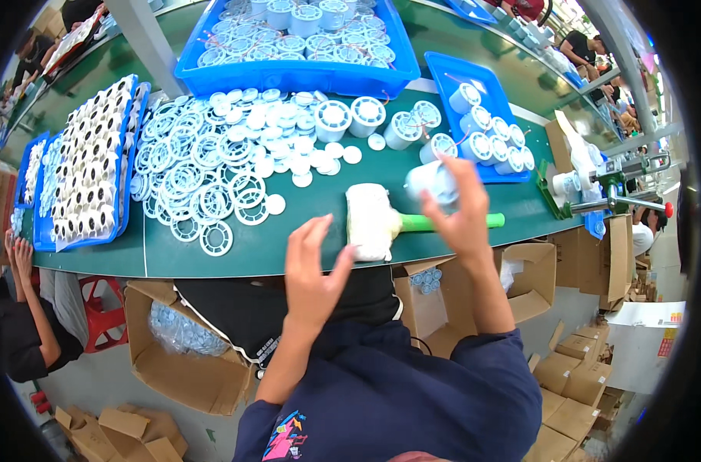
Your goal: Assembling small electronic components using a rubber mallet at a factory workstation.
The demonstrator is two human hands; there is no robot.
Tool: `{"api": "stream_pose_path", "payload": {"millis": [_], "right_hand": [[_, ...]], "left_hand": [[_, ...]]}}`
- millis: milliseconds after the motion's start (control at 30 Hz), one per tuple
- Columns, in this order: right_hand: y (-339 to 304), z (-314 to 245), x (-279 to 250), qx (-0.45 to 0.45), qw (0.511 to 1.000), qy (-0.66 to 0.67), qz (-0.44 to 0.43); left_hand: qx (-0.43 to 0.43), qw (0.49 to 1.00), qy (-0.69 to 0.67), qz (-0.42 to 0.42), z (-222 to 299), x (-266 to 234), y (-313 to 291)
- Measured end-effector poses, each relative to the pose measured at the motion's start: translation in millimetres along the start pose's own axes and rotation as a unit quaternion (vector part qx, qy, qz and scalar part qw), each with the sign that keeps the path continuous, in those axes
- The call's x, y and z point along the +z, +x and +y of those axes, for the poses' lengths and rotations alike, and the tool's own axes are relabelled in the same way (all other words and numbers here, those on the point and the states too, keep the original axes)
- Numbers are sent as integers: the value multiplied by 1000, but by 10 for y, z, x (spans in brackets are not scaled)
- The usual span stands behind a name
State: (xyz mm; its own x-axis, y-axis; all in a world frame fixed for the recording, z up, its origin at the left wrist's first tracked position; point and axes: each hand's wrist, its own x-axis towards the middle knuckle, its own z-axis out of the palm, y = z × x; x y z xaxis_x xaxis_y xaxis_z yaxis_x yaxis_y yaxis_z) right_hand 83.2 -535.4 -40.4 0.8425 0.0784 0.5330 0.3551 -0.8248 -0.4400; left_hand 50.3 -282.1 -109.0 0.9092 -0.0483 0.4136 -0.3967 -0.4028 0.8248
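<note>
Gripping a pale blue cylindrical housing (430,183), right of centre in the frame: right hand (460,202) has thumb and fingers closed round it, blurred, so exact contact is unclear. Left hand (313,266), lower centre, is empty, fingers apart and slightly curled, just beside the white-headed mallet (370,222) but apart from the housing. Handling, judged by eye: housing likely light to moderate, stiff shell, fairly smooth so could slip if pinched loosely; probably not very fragile, though any leads like the thin red wires on nearby units could snag. Best hold is round the curved side wall, thumb opposite fingers, off the end face. Looks: short, drum-shaped, matte pale blue, tilted, off the bench; end detail too blurred to read. Similar cylinders (403,129) above it show spoked round faces; more sit in the blue tray (460,71), upper right. Mallet has a bulky wrapped-looking head, probably softish, and a green handle; take it by the handle. Loose pale rings (216,239) lie left of centre.
</note>
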Motion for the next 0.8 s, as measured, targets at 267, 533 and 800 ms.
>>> {"api": "stream_pose_path", "payload": {"millis": [267, 533, 800], "right_hand": [[-174, 1124, -340, 204, 963, -165, 52], [-73, 1070, -155, 191, 908, -372, 8], [793, 73, 523, -113, 983, -132, -54]], "left_hand": [[-98, 994, -9, -56, -134, -156, 16], [-28, 997, 55, -35, -176, -106, -59], [20, 996, 90, -5, -186, -38, -42]]}}
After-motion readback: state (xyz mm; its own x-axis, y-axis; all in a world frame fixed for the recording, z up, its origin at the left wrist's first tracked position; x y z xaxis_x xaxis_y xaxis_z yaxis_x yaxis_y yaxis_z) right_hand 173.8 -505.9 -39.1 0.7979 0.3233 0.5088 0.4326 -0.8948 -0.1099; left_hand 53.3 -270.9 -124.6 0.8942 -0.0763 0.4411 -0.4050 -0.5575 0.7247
